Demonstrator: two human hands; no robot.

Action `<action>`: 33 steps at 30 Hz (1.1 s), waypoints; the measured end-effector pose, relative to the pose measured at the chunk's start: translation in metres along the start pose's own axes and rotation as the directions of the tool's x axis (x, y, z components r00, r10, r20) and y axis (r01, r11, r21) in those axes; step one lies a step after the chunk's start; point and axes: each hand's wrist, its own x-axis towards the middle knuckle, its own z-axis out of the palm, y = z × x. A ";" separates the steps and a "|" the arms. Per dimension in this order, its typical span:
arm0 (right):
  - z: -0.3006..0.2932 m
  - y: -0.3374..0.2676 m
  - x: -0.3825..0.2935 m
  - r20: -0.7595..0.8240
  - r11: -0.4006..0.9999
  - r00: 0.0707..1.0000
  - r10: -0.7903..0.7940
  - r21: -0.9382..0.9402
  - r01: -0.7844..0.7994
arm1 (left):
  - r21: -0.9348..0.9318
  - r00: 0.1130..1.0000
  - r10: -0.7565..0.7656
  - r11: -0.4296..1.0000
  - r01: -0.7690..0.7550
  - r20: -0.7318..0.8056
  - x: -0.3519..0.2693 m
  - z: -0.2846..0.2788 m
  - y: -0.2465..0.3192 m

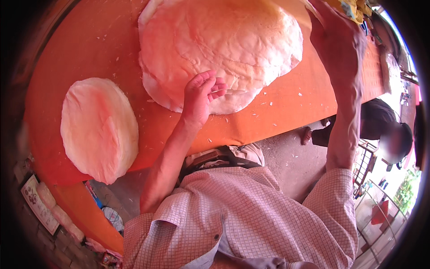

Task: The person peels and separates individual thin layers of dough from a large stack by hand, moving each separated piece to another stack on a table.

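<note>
My left hand [203, 95] hovers over or rests lightly at the near edge of a large rounded pad of pale, wadding-like material [218, 50]; whether it touches cannot be told. Its fingers are loosely curled and apart, with nothing in them. The pad has a wrinkled top and lies on an orange-covered table [289, 104], running past the upper frame edge. My right arm reaches up past the pad's right side. Only part of my right hand [331, 25] shows at the top, its fingers cut off by the frame. A smaller oval pad [97, 131] with a thick, layered-looking edge lies at the left.
Small white scraps [270, 103] dot the tabletop. Yellow wrapping or cloth [359, 10] is at the top right. Another person in dark clothing [378, 117] is beyond my right arm. A metal rack [364, 161] stands at the right. Several pale bundles [60, 215] line the lower left.
</note>
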 end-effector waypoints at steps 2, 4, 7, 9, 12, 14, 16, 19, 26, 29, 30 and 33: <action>-0.002 0.000 0.001 -0.337 0.989 0.930 -0.145 -0.020 0.147 | 0.006 0.999 0.005 1.000 -0.005 -0.039 -0.001 -0.005 0.001; 0.033 -0.022 -0.010 -0.047 0.980 0.999 -0.005 0.200 0.014 | -0.004 0.999 0.000 1.000 0.000 -0.035 -0.003 0.001 0.005; 0.106 -0.027 -0.024 0.403 0.958 0.915 0.026 0.251 -0.137 | -0.041 0.998 -0.041 0.998 0.043 0.041 0.008 0.018 0.004; 0.124 -0.034 -0.042 0.117 0.921 0.993 -0.034 0.390 -0.015 | -0.079 0.997 -0.046 0.996 0.051 0.069 0.019 0.018 0.001; 0.123 -0.034 -0.046 0.127 0.913 0.992 -0.010 0.405 -0.043 | -0.121 0.996 -0.065 0.990 0.072 0.061 0.027 0.020 0.002; 0.129 -0.033 -0.049 0.102 0.918 0.994 -0.030 0.398 -0.013 | -0.130 0.998 -0.046 0.990 0.051 0.047 0.033 0.022 0.001; 0.121 -0.039 -0.035 0.200 0.927 0.980 0.007 0.367 -0.081 | -0.126 0.999 -0.031 0.991 0.032 0.013 0.034 0.027 0.001; 0.123 -0.051 -0.028 0.186 0.935 0.983 -0.003 0.348 -0.063 | -0.113 0.999 0.002 0.994 -0.005 -0.033 0.031 0.034 0.003; 0.117 -0.050 -0.018 0.296 0.907 0.953 0.066 0.381 -0.181 | -0.209 0.996 -0.026 0.978 0.009 -0.083 0.036 0.032 0.007; 0.133 -0.060 -0.025 0.210 0.924 0.977 0.025 0.368 -0.102 | -0.271 0.996 -0.040 0.962 0.017 -0.081 0.041 0.035 0.008; 0.133 -0.059 -0.024 0.205 0.924 0.978 0.025 0.369 -0.101 | -0.273 0.995 -0.053 0.962 0.029 -0.081 0.041 0.036 0.007; 0.127 -0.054 -0.014 0.197 0.922 0.980 0.025 0.374 -0.099 | -0.238 0.996 -0.024 0.971 0.004 -0.084 0.047 0.039 0.009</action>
